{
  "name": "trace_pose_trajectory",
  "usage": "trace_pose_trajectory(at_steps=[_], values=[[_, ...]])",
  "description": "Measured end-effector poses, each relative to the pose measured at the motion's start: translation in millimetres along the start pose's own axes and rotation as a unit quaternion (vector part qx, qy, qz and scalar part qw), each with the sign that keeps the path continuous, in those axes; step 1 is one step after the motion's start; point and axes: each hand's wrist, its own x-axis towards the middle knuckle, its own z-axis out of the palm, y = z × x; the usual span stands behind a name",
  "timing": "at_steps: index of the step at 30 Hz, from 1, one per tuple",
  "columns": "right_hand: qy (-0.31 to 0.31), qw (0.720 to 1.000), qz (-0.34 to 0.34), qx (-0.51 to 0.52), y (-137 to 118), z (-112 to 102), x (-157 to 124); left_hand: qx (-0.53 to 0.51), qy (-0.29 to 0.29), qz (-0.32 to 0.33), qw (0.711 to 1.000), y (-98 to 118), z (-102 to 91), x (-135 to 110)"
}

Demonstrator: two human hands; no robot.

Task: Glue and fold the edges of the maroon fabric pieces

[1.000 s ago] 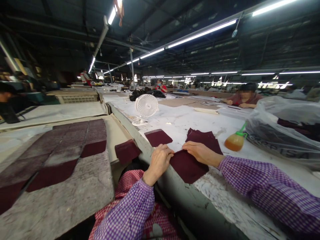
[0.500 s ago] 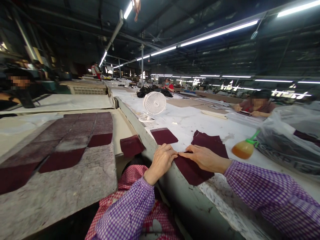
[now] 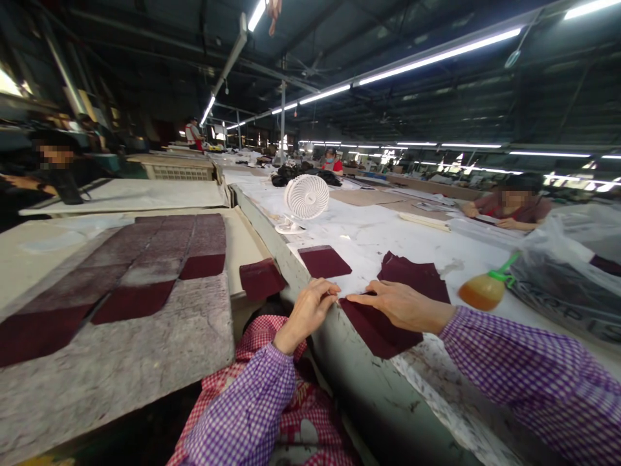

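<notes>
A dark maroon fabric piece [image 3: 378, 330] lies at the near edge of the white worktable [image 3: 369, 236]. My right hand [image 3: 398, 304] rests flat on its upper edge, fingers stretched toward the left. My left hand [image 3: 310, 307] sits at the table's edge beside the piece's left corner, fingers curled in a pinch; what they grip is hidden. A stack of the same maroon pieces [image 3: 417, 275] lies just behind my right hand. A single maroon piece [image 3: 324, 261] lies further back on the left.
A small white fan [image 3: 305, 197] stands behind. An amber bottle with a green spout [image 3: 485, 290] and a large clear plastic bag [image 3: 572, 265] lie to the right. Left, a grey felt board [image 3: 145, 336] carries several maroon pieces. Other people work at the far tables.
My left hand has slid slightly left off the piece to its corner. My right hand's fingers have stretched leftward along the piece's upper edge. The view has shifted a little.
</notes>
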Motion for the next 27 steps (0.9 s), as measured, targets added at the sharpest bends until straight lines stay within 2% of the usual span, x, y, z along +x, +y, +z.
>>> trace_pose_trajectory(at_steps=[6, 11, 16, 20, 23, 27], values=[[-0.001, 1.0, -0.006, -0.016, -2.0, -3.3, 1.4, 0.09, 0.005, 0.002, 0.996, 7.3, 6.0, -1.7], [-0.023, 0.999, -0.011, -0.027, -0.7, -7.1, 2.0, 0.14, 0.01, 0.032, 0.99, 6.6, 9.2, -2.4], [-0.029, 0.998, -0.026, -0.038, -2.0, -8.6, 4.3, 0.075, 0.019, 0.05, 0.996, -1.5, 5.6, -3.2], [-0.016, 0.997, -0.006, -0.069, -12.7, -10.3, 4.7, 0.019, 0.033, 0.03, 0.999, -4.6, 3.2, -4.6], [0.004, 0.999, 0.022, -0.024, -12.6, -8.8, 3.6, 0.045, 0.043, 0.028, 0.998, 0.2, 2.8, -6.2], [0.018, 0.99, 0.074, 0.119, 6.3, -3.0, 3.0, 0.134, 0.0, 0.062, 0.989, 8.3, 0.5, -9.3]])
